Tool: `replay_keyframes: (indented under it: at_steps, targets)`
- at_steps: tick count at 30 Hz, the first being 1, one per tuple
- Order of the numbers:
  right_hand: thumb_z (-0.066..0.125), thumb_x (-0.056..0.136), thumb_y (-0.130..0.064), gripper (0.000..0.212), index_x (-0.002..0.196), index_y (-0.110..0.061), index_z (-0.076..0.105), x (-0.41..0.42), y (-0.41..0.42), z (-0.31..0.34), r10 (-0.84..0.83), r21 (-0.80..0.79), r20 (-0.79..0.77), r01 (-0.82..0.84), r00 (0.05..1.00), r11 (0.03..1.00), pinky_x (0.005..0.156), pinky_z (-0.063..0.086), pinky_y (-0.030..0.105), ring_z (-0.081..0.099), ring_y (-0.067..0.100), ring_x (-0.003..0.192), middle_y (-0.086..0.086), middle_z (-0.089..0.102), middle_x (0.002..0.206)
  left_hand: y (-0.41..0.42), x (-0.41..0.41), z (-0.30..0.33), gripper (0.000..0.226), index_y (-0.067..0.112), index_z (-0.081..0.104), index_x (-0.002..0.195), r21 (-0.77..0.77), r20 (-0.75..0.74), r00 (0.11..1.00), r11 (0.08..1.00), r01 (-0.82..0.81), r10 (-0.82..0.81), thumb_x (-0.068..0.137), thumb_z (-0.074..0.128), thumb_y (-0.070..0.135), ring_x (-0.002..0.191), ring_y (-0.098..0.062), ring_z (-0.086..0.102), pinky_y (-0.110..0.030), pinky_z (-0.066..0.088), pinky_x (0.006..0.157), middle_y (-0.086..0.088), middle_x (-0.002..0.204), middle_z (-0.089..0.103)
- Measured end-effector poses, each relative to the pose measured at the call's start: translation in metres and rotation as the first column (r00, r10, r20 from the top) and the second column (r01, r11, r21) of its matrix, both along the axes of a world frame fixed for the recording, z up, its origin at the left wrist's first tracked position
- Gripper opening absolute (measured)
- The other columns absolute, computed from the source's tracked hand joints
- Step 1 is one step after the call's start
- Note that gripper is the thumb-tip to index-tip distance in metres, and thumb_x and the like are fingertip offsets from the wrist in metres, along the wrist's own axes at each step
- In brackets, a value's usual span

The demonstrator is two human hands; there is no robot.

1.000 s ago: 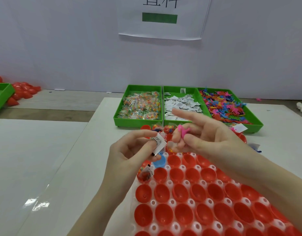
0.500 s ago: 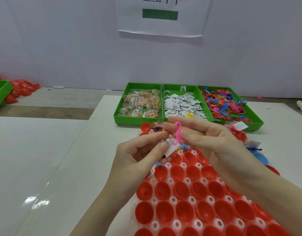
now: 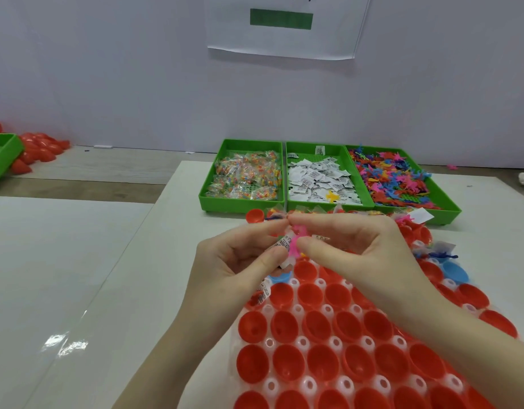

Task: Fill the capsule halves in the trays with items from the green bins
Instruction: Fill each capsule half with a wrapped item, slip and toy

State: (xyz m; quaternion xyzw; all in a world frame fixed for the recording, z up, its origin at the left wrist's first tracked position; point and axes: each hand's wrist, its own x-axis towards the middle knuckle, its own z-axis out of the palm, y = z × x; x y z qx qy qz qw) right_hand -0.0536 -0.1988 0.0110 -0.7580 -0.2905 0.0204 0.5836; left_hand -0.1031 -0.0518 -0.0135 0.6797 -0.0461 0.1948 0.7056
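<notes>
Left hand (image 3: pixel 240 261) and right hand (image 3: pixel 352 246) meet above far end of capsule tray (image 3: pixel 302 343). Both pinch pink toy figure (image 3: pixel 294 242); left seemingly also holds white printed packet (image 3: pixel 281 242), partly hidden. Red capsule halves (image 3: pixel 284 326) near. Three green bins (image 3: pixel 243 143) far: candy, packets, figures.

1. My left hand (image 3: pixel 240 261) and right hand (image 3: pixel 352 249) meet above the tray (image 3: pixel 302 385) of capsule halves (image 3: pixel 284 361), a small toy (image 3: pixel 296 243) between them.
2. Behind the tray stand three bins in a row (touching): packets (image 3: pixel 246 175) left, slips (image 3: pixel 320 181) middle, toys (image 3: pixel 393 178) right.
</notes>
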Motion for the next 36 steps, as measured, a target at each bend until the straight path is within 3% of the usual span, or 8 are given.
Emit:
replay_keyframes:
  at_steps: [2, 5, 9, 14, 19, 22, 27, 36]
  targets:
    - [0.075, 0.069, -0.013, 0.023, 0.082, -0.031, 0.075, 0.003, 0.002, 0.004, 0.007, -0.042, -0.03, -0.008, 1.0, 0.999, 0.088, 0.051, 0.03, 0.067, 0.002, 0.073, -0.005, 0.074, 0.081, 0.004, 0.0, 0.001, 0.034, 0.024, 0.065, 0.097, 0.016, -0.015, 1.0, 1.0, -0.006, 0.006, 0.064, 0.065, 0.015, 0.064, -0.012, 0.069, -0.017, 0.053, 0.059, -0.002, 0.071, 0.073]
    - [0.08, 0.062, -0.012, 0.018, 0.077, -0.021, 0.075, 0.007, 0.007, 0.008, 0.023, -0.07, -0.026, -0.025, 0.999, 0.997, 0.063, 0.053, 0.02, 0.065, 0.004, 0.06, -0.003, 0.071, 0.067, 0.01, 0.002, 0.0, 0.035, 0.023, 0.061, 0.098, 0.044, -0.048, 0.999, 0.999, 0.009, -0.006, 0.065, 0.066, 0.013, 0.063, -0.009, 0.069, -0.013, 0.05, 0.058, -0.002, 0.069, 0.073]
    - [0.078, 0.069, -0.006, 0.021, 0.085, -0.019, 0.074, 0.013, 0.011, 0.006, -0.001, -0.21, 0.036, 0.009, 0.999, 0.978, 0.065, 0.054, 0.022, 0.066, 0.014, 0.066, -0.002, 0.071, 0.072, 0.011, 0.003, -0.005, 0.036, 0.026, 0.065, 0.093, 0.132, -0.101, 0.995, 0.991, 0.018, -0.004, 0.067, 0.073, 0.003, 0.068, -0.009, 0.071, -0.016, 0.053, 0.064, 0.001, 0.068, 0.073]
    - [0.074, 0.075, -0.01, 0.007, 0.079, -0.016, 0.075, 0.015, 0.008, -0.01, 0.04, -0.386, 0.046, -0.019, 0.998, 0.922, 0.059, 0.047, 0.011, 0.059, -0.001, 0.059, -0.013, 0.063, 0.06, 0.014, 0.005, -0.012, 0.025, 0.034, 0.069, 0.068, 0.409, -0.115, 0.992, 0.912, -0.003, 0.055, 0.061, 0.082, 0.013, 0.068, 0.003, 0.064, -0.007, 0.041, 0.062, 0.015, 0.069, 0.07]
    - [0.072, 0.078, -0.013, 0.009, 0.072, -0.02, 0.071, 0.015, 0.005, -0.02, 0.046, -0.447, 0.042, -0.023, 0.998, 0.894, 0.055, 0.042, 0.009, 0.055, -0.005, 0.054, -0.014, 0.059, 0.056, 0.015, 0.006, -0.016, 0.022, 0.04, 0.067, 0.065, 0.58, -0.084, 0.986, 0.811, -0.07, 0.145, 0.059, 0.082, 0.024, 0.078, 0.005, 0.053, -0.004, 0.034, 0.064, 0.025, 0.08, 0.063]
    - [0.072, 0.079, -0.017, 0.005, 0.075, -0.019, 0.071, 0.014, 0.006, -0.025, 0.051, -0.495, 0.091, 0.001, 0.995, 0.869, 0.059, 0.042, 0.009, 0.055, -0.006, 0.061, -0.014, 0.059, 0.061, 0.019, 0.006, -0.018, 0.021, 0.033, 0.07, 0.074, 0.653, -0.109, 0.985, 0.757, -0.031, 0.134, 0.059, 0.084, 0.027, 0.085, 0.0, 0.051, -0.012, 0.038, 0.069, 0.013, 0.071, 0.064]
    - [0.067, 0.083, -0.022, 0.007, 0.084, -0.017, 0.07, 0.012, 0.009, -0.03, 0.128, -0.593, 0.237, 0.039, 0.963, 0.804, 0.063, 0.037, 0.007, 0.049, -0.007, 0.06, -0.018, 0.048, 0.065, 0.03, 0.006, -0.018, 0.025, 0.045, 0.062, 0.065, 0.71, -0.169, 0.977, 0.703, 0.031, 0.128, 0.063, 0.082, 0.03, 0.086, 0.001, 0.047, -0.013, 0.036, 0.071, 0.026, 0.071, 0.059]
    - [0.058, 0.088, -0.032, 0.017, 0.091, -0.016, 0.063, 0.009, 0.016, -0.028, 0.217, -0.69, 0.306, 0.058, 0.927, 0.722, 0.069, 0.029, 0.018, 0.043, 0.008, 0.078, -0.01, 0.043, 0.08, 0.03, 0.011, -0.022, 0.011, 0.03, 0.076, 0.077, 0.808, -0.162, 0.98, 0.585, 0.065, 0.114, 0.068, 0.081, 0.03, 0.09, -0.008, 0.05, -0.039, 0.038, 0.087, 0.025, 0.079, 0.051]
